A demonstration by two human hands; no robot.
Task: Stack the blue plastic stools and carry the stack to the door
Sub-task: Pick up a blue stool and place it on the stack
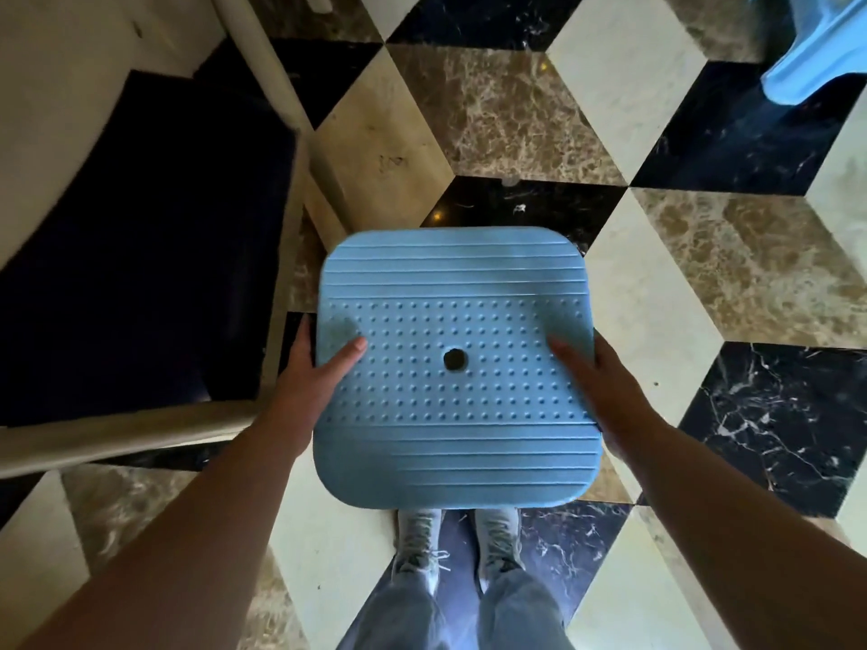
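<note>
Holding the blue plastic stool (452, 368) above the marble floor (703, 274) by its side edges, left hand (312, 363) and right hand (605, 382) clamp it, thumbs on the studded seat. Likely light and stiff; another stool (816, 49) stands toward the floor's far right.

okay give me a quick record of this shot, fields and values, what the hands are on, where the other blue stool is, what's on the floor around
held item: blue stool, seen from above, seat with ridges, bumps and a centre hole
left hand: grips the seat's left edge, thumb on top
right hand: grips the seat's right edge, thumb on top
second blue stool: top right corner, only part in view
floor: marble tiles in cream, brown and black
shoes: directly below the held seat
furniture: pale frame at left, dark inside
door: not in view
</note>
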